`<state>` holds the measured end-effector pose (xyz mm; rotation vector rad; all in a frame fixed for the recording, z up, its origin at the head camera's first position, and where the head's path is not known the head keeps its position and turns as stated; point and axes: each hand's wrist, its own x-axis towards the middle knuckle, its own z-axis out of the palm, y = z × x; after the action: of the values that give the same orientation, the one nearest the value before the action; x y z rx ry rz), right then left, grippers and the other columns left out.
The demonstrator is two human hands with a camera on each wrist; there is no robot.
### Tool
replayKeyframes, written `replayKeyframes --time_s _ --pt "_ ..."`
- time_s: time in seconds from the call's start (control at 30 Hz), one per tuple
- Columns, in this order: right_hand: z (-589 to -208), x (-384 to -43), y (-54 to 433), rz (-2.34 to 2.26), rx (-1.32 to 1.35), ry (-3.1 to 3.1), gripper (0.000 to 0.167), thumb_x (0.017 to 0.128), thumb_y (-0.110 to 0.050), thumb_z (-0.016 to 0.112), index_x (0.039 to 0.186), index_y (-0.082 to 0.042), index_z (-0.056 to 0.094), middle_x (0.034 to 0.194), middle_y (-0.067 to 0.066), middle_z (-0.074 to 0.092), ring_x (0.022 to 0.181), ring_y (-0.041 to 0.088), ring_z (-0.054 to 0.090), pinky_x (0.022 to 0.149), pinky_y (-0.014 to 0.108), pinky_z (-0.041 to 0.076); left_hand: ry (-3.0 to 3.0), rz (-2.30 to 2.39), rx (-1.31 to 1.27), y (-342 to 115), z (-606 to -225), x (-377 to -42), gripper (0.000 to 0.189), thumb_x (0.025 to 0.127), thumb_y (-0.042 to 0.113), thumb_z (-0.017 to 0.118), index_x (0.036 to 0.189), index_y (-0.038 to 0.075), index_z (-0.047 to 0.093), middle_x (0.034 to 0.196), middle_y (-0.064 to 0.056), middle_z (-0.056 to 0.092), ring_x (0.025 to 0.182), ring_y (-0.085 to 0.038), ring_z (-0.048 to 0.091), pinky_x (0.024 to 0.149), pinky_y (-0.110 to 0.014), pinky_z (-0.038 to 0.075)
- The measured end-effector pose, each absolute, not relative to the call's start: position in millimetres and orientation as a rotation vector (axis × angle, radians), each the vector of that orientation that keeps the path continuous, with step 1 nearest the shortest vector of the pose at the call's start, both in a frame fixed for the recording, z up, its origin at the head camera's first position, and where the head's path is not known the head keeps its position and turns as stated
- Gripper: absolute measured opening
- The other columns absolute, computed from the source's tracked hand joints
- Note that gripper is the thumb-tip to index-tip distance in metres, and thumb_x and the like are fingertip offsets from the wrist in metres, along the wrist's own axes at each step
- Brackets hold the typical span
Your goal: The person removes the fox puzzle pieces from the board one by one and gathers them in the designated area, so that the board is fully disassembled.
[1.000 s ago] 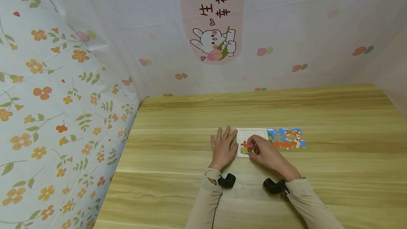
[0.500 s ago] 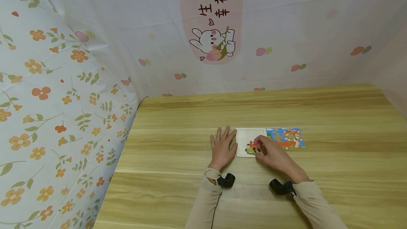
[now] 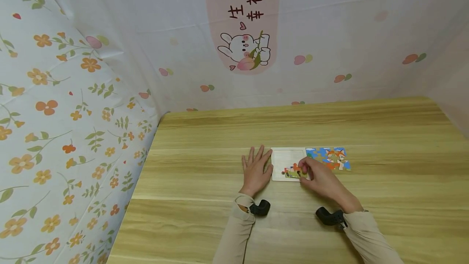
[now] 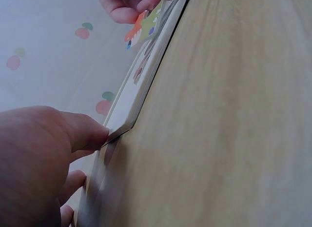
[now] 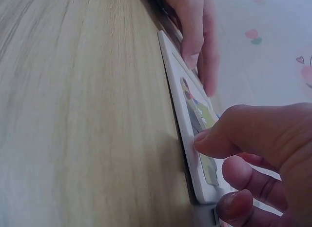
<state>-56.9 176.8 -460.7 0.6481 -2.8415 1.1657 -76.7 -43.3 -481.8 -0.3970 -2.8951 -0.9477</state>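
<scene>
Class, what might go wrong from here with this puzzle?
The puzzle strip might slip or come apart: the right hand seems to pinch only part of it. The white tray could shift, as the left hand touches only its edge. The right hand could nudge the fox section, which lies close beside the tray.

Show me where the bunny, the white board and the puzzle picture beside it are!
Bunny (image 3: pixel 240 45): head view, on its face.
White board (image 3: pixel 285 157): head view, on its bare upper part.
Puzzle picture (image 3: pixel 330 157): head view, near its middle.

White tray (image 3: pixel 286 158); orange-green puzzle pieces (image 3: pixel 291 173); beige sleeves (image 3: pixel 234 235).
</scene>
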Motion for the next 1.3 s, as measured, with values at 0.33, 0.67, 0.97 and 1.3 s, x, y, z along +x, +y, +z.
replayKeyframes --time_s 0.33,0.67,0.97,1.3 --pt "-456.3 -56.5 189.1 1.229 0.622 -2.854 0.028 0.073 0.001 0.069 0.096 -0.004 0.054 0.077 0.001 0.047 0.060 0.007 0.039 0.051 0.022 0.034 -2.900 -0.948 -0.398 -43.5 -482.0 -77.2 0.046 0.090 0.021 0.053 0.136 0.017 0.051 0.147 -0.006 0.034 0.139 -0.032 0.015 0.105 -0.062 0.003" --pt "-453.0 -55.9 201.1 1.202 0.623 -2.849 0.027 0.074 0.002 0.069 0.095 -0.003 0.054 0.075 0.001 0.047 0.060 0.007 0.038 0.051 0.022 0.033 -2.899 -0.940 -0.398 -43.4 -483.1 -78.1 0.046 0.090 0.021 0.053 0.136 0.017 0.051 0.147 -0.006 0.034 0.139 -0.032 0.015 0.105 -0.062 0.004" --pt "-456.2 -54.5 208.5 1.180 0.648 -2.814 0.026 0.073 0.002 0.070 0.093 -0.005 0.054 0.074 0.000 0.047 0.058 0.005 0.039 0.049 0.021 0.034 -2.896 -0.932 -0.400 -43.0 -482.9 -78.1 0.046 0.090 0.021 0.053 0.136 0.017 0.051 0.147 -0.006 0.035 0.139 -0.032 0.016 0.105 -0.062 0.004" --pt "-458.0 -52.1 213.0 1.237 0.656 -2.796 0.028 0.073 0.006 0.067 0.096 -0.002 0.053 0.074 0.000 0.047 0.059 0.008 0.040 0.051 0.021 0.034 -2.887 -0.936 -0.407 -43.4 -483.6 -77.7 0.045 0.090 0.021 0.054 0.135 0.017 0.051 0.147 -0.006 0.034 0.139 -0.033 0.016 0.105 -0.062 0.004"
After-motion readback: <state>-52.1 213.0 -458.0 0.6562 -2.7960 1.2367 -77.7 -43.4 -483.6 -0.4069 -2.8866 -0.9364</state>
